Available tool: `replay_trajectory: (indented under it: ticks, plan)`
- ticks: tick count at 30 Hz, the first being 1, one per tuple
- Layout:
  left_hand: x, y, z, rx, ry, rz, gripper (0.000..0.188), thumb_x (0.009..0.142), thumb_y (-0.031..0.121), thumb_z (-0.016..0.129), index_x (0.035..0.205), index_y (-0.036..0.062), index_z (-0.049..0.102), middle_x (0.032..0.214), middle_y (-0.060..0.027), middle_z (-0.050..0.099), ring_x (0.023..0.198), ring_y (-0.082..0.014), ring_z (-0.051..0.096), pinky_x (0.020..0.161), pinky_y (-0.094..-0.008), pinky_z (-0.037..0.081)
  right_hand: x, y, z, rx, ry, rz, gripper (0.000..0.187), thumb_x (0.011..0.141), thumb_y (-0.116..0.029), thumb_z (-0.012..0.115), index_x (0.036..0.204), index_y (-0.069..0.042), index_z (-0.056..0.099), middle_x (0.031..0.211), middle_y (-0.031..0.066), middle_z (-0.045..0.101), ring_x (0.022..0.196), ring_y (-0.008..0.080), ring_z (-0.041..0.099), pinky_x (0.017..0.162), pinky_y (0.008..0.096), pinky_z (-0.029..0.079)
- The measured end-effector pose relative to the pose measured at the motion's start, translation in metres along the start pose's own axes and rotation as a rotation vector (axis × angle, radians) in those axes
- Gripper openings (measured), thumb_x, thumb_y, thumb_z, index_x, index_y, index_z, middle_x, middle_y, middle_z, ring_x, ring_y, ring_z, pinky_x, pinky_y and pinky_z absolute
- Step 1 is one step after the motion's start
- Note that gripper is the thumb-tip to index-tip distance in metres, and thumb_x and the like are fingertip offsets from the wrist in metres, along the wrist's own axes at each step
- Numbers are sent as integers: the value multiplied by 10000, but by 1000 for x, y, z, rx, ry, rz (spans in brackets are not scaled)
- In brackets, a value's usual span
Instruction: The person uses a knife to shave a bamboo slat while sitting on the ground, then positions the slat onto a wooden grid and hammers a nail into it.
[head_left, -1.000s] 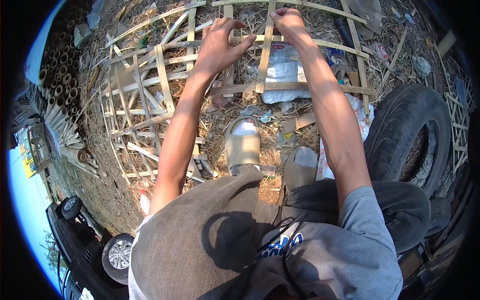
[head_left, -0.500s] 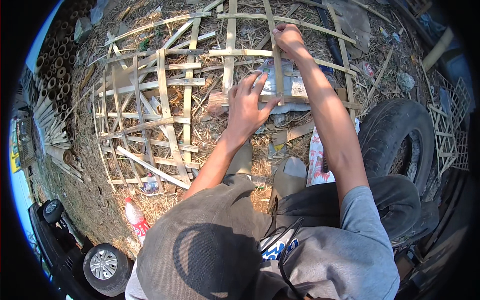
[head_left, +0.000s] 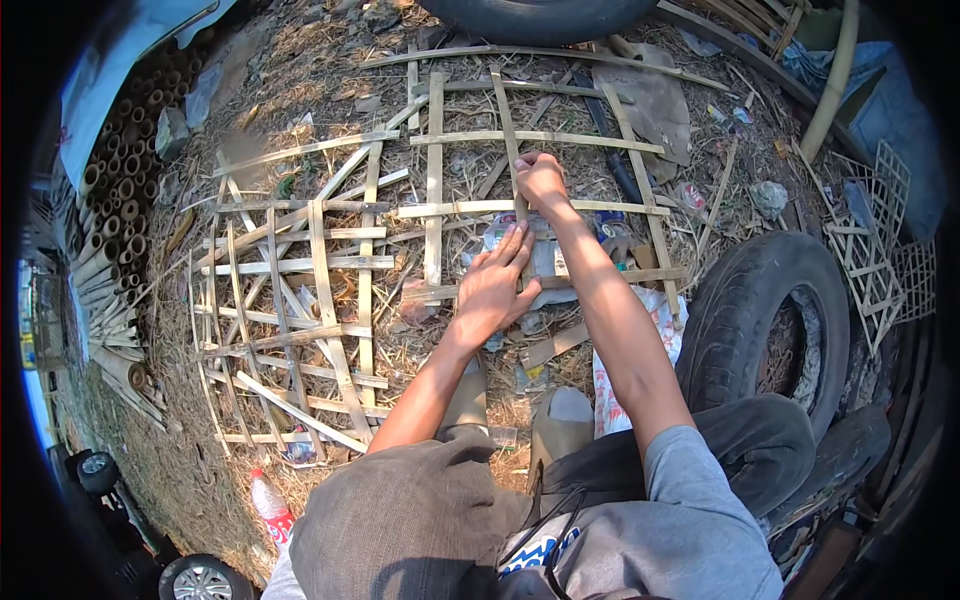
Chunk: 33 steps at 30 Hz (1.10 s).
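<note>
A lattice of flat bamboo strips lies in front of me on the straw-covered ground. My right hand is closed around its middle lengthwise strip, just beyond a crossing strip. Nearer to me, my left hand lies over the same lengthwise strip, fingers stretched out and touching it, thumb apart. A second, denser bamboo lattice lies to the left. Beneath the lattice by my hands is some crumpled plastic packaging, partly covered.
A worn tyre stands close on my right, and another tyre lies at the far edge. Stacked bamboo poles are at far left. A red-labelled bottle lies near left; a white printed sack is beside my foot.
The view has tilted toward farther ground, bringing in the far tyre. My left hand has moved onto the lengthwise strip, and my right hand has come closer to it.
</note>
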<state>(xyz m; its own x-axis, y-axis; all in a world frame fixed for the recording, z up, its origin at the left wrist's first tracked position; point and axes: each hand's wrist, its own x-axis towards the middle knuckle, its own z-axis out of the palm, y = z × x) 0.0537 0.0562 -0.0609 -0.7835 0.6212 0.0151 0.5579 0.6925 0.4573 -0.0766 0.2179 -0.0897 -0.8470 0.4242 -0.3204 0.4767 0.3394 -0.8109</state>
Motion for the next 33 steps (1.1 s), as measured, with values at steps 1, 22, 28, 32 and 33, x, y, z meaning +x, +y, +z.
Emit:
replay_trajectory:
  ticks: [1,22,28,32,33]
  plan:
    - [-1,-1,1,1,-21,-11,746,884,370,626,1521,47,410,1645,-98,311,1499,-213,335,1152,-407,346,0,1,1,5,-5,1,221,944,-222,664,1057,-52,748,965,201,742,964,337,726,876,436,557]
    - [9,-1,-5,-143,-158,-103,753,892,365,651,1555,120,391,1666,-37,276,1533,-217,260,1170,-489,313,-101,-66,-242,-888,-461,-409,228,973,-164,591,1026,43,671,849,192,685,726,272,650,695,408,500]
    - [12,2,-17,-175,-132,-105,784,884,345,681,1564,111,369,1657,-71,288,1480,-246,372,1169,-473,317,-167,9,-175,-111,-264,-322,311,977,-236,605,1093,43,680,915,247,710,881,360,712,806,421,534]
    - [10,-14,3,-158,-154,-55,724,887,282,646,1536,77,399,1627,-134,336,1447,-300,409,1156,-480,325,-143,25,-60,-8,-120,-468,402,1002,-288,550,1194,65,572,1089,298,630,1074,458,610,963,499,473]
    - [11,-18,8,-152,-179,4,711,884,260,634,1530,70,403,1620,-148,344,1439,-313,416,1152,-483,327,-138,28,-36,-84,29,-380,375,996,-272,553,1173,57,577,1081,279,617,1045,451,620,959,504,469]
